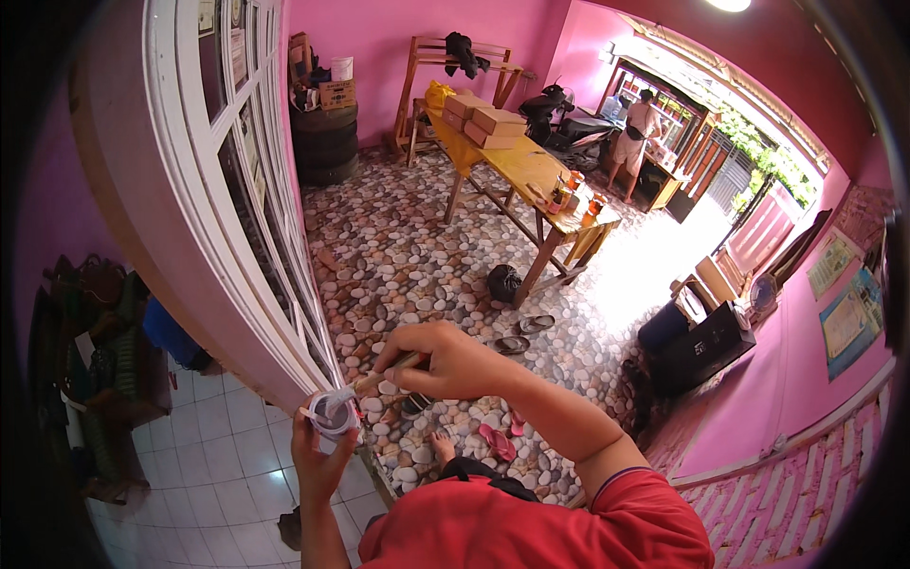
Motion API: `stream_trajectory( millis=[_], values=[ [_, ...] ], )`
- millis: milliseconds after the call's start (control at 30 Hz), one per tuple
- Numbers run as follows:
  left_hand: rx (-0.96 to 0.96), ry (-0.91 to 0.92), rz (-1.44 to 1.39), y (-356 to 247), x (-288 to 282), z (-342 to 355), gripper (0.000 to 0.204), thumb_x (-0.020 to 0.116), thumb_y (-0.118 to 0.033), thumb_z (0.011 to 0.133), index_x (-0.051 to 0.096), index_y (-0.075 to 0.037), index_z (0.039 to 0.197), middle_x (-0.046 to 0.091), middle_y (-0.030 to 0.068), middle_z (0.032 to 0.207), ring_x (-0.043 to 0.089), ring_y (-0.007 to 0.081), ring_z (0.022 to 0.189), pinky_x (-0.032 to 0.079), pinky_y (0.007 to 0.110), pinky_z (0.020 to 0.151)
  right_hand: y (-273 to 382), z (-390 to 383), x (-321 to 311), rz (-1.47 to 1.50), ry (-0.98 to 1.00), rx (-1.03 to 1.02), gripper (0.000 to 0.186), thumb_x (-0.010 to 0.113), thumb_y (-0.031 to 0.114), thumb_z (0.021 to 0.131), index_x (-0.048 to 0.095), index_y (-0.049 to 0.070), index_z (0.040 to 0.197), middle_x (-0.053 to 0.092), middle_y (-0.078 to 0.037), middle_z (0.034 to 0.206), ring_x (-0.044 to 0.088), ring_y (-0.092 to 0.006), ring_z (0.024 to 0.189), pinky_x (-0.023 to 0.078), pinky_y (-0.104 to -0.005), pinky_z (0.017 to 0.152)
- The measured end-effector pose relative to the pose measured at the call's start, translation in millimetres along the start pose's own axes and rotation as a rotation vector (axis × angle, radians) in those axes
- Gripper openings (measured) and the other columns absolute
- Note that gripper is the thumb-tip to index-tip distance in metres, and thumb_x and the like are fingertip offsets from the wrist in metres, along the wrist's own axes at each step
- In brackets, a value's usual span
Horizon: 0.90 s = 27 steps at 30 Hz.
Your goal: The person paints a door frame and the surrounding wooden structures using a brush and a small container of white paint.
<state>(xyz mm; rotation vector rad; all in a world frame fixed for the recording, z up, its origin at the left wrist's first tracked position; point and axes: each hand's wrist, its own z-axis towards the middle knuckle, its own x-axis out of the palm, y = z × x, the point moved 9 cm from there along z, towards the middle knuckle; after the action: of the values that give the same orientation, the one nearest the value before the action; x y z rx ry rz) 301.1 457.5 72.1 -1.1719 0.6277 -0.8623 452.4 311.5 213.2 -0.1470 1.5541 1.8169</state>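
My left hand (320,463) grips a small whitish plastic cup (343,429) by its sides, beside the white window frame. What is inside looks pale grey; I cannot make out what it is. Above it, my right hand (438,362) pinches the wooden handle of a paintbrush (381,376), slanting down to the left. Its pale bristles reach the mouth of the cup. The white-painted window frame (275,327) rises just beyond both hands.
A long wooden table (531,169) bears cartons and small containers. Pink slippers (497,442) lie on the pebble-patterned floor near my bare foot (443,446). Stacked tires (325,142) stand at the far wall. Another person (637,133) stands by the bright opening, near a motorbike (573,123).
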Motion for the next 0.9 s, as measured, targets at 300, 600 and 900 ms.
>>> stream_trajectory(
  millis=[300,600,900],
  values=[
    [0.017,0.002,-0.043,-13,-10,10,0.068,0.083,-0.008,0.081,0.046,-0.002,0.138,0.055,0.0084,0.132,0.054,0.0193,0.124,0.045,0.035,0.106,-48,-4,3,0.337,-0.154,0.383,0.02,0.062,0.015,0.095,0.073,0.003,0.107,0.064,0.0,0.074,0.055,-0.0036,0.063,0.042,-0.019,0.054],
    [0.088,-0.012,-0.03,-51,-17,17,0.074,0.085,-0.013,0.082,0.044,0.002,0.141,0.057,0.0136,0.133,0.055,0.0214,0.125,0.043,0.036,0.108,-67,-7,21,0.812,-0.249,0.504,0.017,0.056,0.01,0.096,0.066,-0.001,0.103,0.063,-0.007,0.082,0.055,-0.0083,0.065,0.04,-0.0213,0.049],
    [0.095,-0.064,0.043,-54,-34,8,0.071,0.084,-0.017,0.082,0.047,0.002,0.139,0.06,0.0136,0.129,0.059,0.0219,0.121,0.047,0.035,0.102,-21,21,0,0.764,-0.39,0.326,0.017,0.055,0.012,0.097,0.065,0.0,0.105,0.065,-0.008,0.084,0.054,-0.009,0.065,0.04,-0.0208,0.051]
  ],
)
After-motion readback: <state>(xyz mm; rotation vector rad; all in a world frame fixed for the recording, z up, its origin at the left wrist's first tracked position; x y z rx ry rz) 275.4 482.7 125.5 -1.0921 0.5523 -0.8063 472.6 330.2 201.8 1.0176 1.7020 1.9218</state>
